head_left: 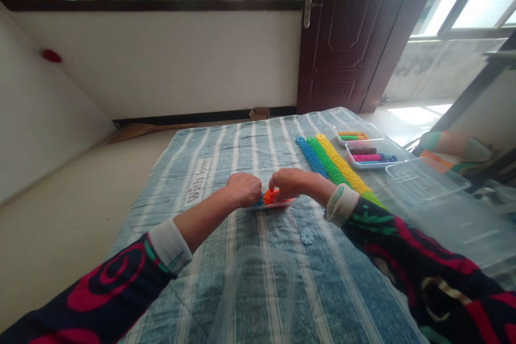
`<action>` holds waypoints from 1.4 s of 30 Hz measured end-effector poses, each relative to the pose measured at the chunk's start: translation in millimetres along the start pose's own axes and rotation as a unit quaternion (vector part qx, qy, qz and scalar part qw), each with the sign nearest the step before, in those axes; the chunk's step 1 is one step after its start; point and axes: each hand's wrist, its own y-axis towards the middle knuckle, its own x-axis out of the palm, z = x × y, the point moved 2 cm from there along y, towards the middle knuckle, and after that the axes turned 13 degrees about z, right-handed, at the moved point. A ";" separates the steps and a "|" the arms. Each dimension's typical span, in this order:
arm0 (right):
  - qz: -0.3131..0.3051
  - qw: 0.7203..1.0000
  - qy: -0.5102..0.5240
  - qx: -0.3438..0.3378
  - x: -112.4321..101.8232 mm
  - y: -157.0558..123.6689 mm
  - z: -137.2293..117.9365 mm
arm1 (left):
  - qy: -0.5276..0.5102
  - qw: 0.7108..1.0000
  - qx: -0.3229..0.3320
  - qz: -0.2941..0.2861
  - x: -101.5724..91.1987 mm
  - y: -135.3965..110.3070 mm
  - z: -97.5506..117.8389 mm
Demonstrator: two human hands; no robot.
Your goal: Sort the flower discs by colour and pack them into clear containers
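Observation:
A clear plastic container [264, 207] lies on the striped cloth in front of me, with orange snowflake discs [271, 197] and blue snowflake discs [258, 202] inside. My left hand [244, 189] is closed over its left side, beside the blue pieces; what its curled fingers hold is hidden. From the right, my right hand [287, 183] reaches in with bent fingers closed at the orange discs. A single pale blue snowflake disc [307, 236] rests on the cloth nearer to me. A clear lid or tray [262, 279] lies closer still.
Long rows of linked discs, blue [312, 157], green [328, 161] and yellow [338, 160], lie to the right. Beyond them are clear boxes with coloured rows [374, 164] and a clear empty-looking tray [427, 180]. A dark door [342, 37] stands behind.

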 end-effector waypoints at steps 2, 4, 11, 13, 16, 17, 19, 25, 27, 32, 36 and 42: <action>-0.015 1.000 0.008 0.004 -0.6 0.7 0.4 | 0.060 0.998 0.017 -0.027 -1.6 -1.5 1.3; -0.038 0.999 0.028 0.004 -1.5 1.6 0.9 | 0.081 0.995 0.029 -0.043 -2.6 -1.9 2.5; -0.092 0.994 0.064 0.002 -1.3 7.8 6.0 | -0.034 0.995 0.087 -0.014 4.5 4.2 3.8; -0.102 0.992 0.075 0.005 -1.3 8.6 8.4 | -0.093 0.990 0.103 -0.017 9.8 7.2 1.5; -0.107 0.990 0.086 0.014 -2.0 9.0 12.5 | -0.101 0.988 0.115 -0.029 17.8 11.1 -3.4; -0.104 0.990 0.089 0.020 -1.9 9.3 13.8 | -0.096 0.988 0.118 -0.030 19.6 12.0 -4.5; -0.092 0.992 0.085 0.028 -1.1 10.7 15.5 | -0.102 0.987 0.117 -0.029 21.9 13.0 -5.7; -0.058 0.994 0.082 0.032 -2.0 12.2 17.9 | -0.175 0.983 0.047 -0.013 25.7 15.0 -6.7; -0.015 0.993 0.109 0.052 -9.2 7.5 24.8 | -0.182 0.983 0.027 0.001 26.3 16.1 -8.0; 0.173 0.957 0.154 0.174 -27.5 -22.4 62.8 | -0.166 0.986 0.008 0.005 24.9 16.4 -10.4; 0.275 0.914 0.085 0.284 -18.5 -55.6 88.9 | -0.178 0.984 -0.006 0.007 23.9 14.7 -11.1; 0.230 0.895 0.053 0.379 25.9 -76.2 82.3 | -0.131 0.991 0.008 0.036 9.0 15.3 -5.9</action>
